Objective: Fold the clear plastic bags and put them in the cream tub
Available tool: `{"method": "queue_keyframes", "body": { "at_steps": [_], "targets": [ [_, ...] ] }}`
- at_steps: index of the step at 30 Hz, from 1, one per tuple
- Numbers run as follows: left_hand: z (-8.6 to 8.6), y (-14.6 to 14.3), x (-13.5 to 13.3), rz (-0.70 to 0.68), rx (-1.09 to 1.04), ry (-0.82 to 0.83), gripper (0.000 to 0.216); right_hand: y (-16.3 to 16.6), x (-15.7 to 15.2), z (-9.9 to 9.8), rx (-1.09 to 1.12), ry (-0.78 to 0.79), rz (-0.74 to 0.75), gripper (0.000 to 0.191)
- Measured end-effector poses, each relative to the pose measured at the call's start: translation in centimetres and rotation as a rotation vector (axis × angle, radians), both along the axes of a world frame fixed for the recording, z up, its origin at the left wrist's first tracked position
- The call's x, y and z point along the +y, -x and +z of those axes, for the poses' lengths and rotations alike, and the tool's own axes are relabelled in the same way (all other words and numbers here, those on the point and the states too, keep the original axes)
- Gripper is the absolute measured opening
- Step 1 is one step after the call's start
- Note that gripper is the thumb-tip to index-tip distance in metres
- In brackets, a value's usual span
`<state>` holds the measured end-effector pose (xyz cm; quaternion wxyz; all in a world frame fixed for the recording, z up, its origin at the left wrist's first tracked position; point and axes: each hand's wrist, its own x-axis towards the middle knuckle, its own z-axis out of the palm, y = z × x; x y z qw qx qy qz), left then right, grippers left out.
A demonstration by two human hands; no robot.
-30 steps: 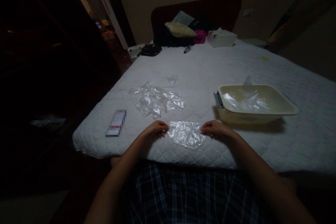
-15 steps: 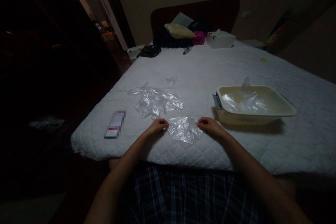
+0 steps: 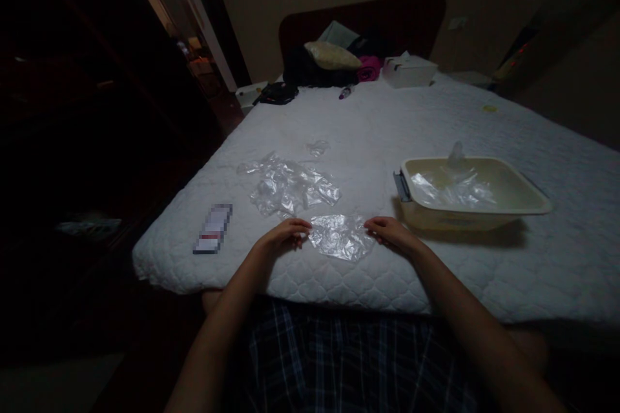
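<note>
Your clear bag (image 3: 341, 237) on the bed (image 3: 300, 282) has slid a bit away from you. Your left hand (image 3: 285, 231) and right hand (image 3: 391, 231) are apart, fingertips by its sides; you can't tell if they pinch. It looks thin, shiny and crinkly. Past it sits a bag heap (image 3: 285, 186), too messy to count.

Light is dim, with glints on the clear plastic (image 3: 341, 237).

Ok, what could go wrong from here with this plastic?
The clear plastic piece between the left hand and right hand looks thin and creased, so it might bunch up. The crumpled pile beyond it lies close and could get snagged. Plastic poking up above the tub might slip out.
</note>
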<state>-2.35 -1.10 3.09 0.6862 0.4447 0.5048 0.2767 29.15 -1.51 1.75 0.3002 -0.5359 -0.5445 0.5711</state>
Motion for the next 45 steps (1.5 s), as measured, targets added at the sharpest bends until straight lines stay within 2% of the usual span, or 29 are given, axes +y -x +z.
{"method": "queue_keyframes", "body": {
  "at_steps": [3,13,22,30,37,45],
  "targets": [
    [-0.1,0.0,-0.1,-0.035,-0.01,-0.028,0.035,0.3,0.1,-0.2,0.018,-0.002,-0.011,0.039],
    [-0.4,-1.5,-1.0,0.089,0.004,-0.162,0.033,1.1,-0.2,0.0,0.022,-0.076,-0.027,0.038],
    [-1.6,-1.9,-0.8,0.149,-0.026,-0.173,0.027,0.9,0.0,-1.1,-0.05,-0.238,-0.033,0.031],
    [-1.9,-2.7,-1.1,0.236,-0.053,-0.222,0.025,1.1,-0.1,-1.1,-0.077,-0.324,-0.064,0.024],
    [-1.5,-2.9,-1.2,0.264,-0.057,-0.211,0.027,1.1,-0.2,-1.1,-0.07,-0.321,-0.073,0.029],
    [-0.5,-2.7,-1.3,0.223,-0.003,-0.159,0.026,1.0,-0.2,-0.9,-0.053,-0.201,-0.078,0.039]
  ]
}}
